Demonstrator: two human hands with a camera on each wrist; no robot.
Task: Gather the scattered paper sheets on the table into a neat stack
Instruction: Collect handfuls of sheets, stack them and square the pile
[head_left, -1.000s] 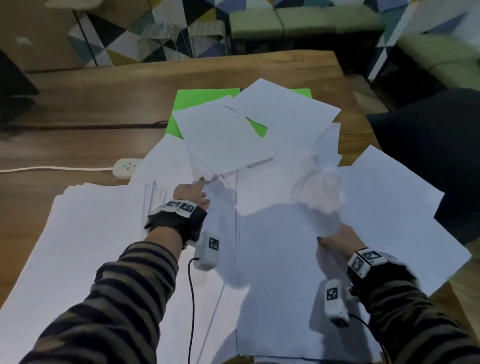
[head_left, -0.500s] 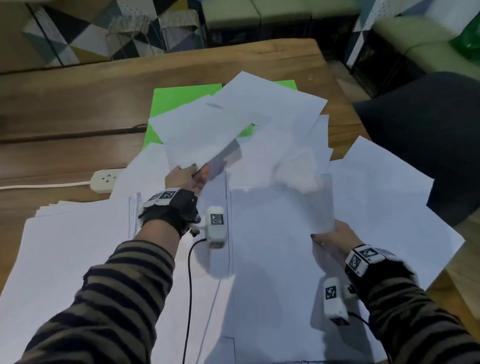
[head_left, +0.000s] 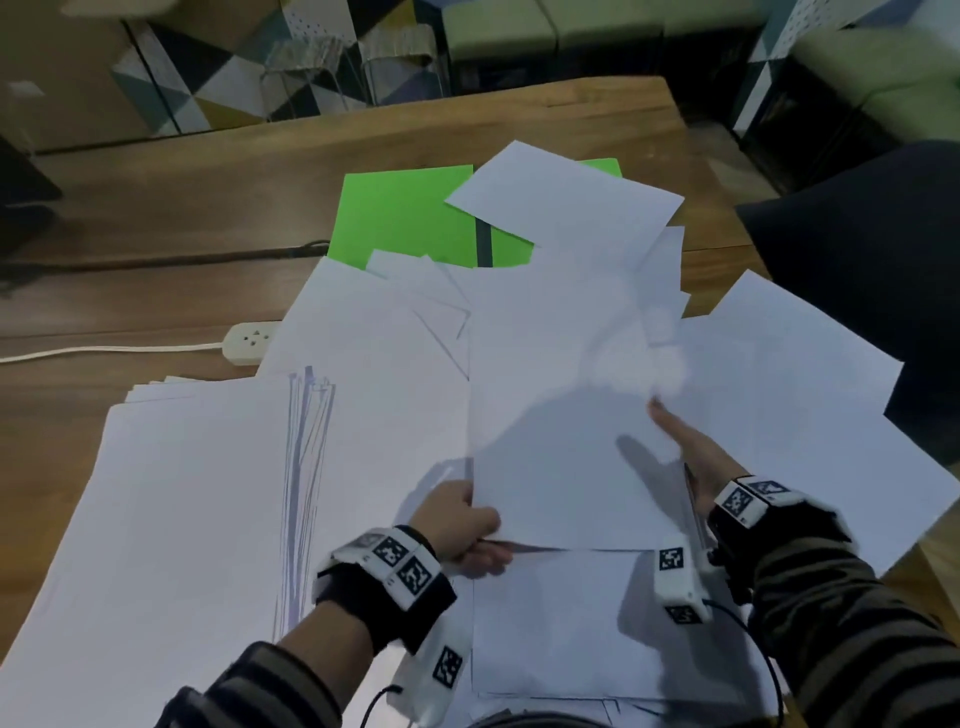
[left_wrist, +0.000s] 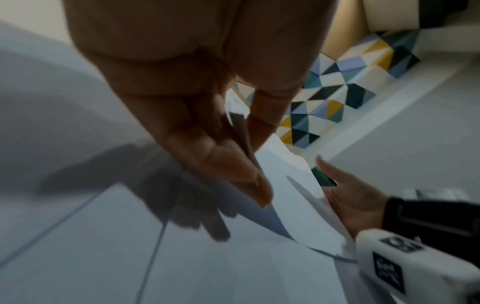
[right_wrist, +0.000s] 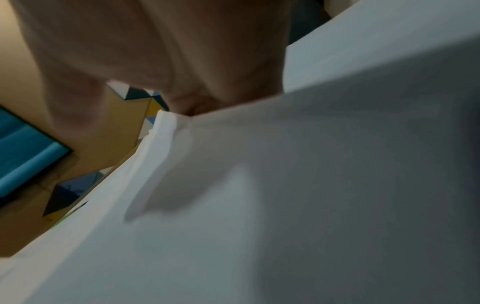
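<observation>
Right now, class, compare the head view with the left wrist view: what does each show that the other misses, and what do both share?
Only the head view shows the green sheet, the power strip and the wooden table. Only the left wrist view shows the left hand close up, thumb and fingers pinching the paper's edge. Both show the held white sheets and the right hand at their right edge.

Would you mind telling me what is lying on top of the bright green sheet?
A tilted white paper sheet covers the bright green sheet at its right part, and more white sheets overlap its near edge. How far the green runs beneath them cannot be seen.
</observation>
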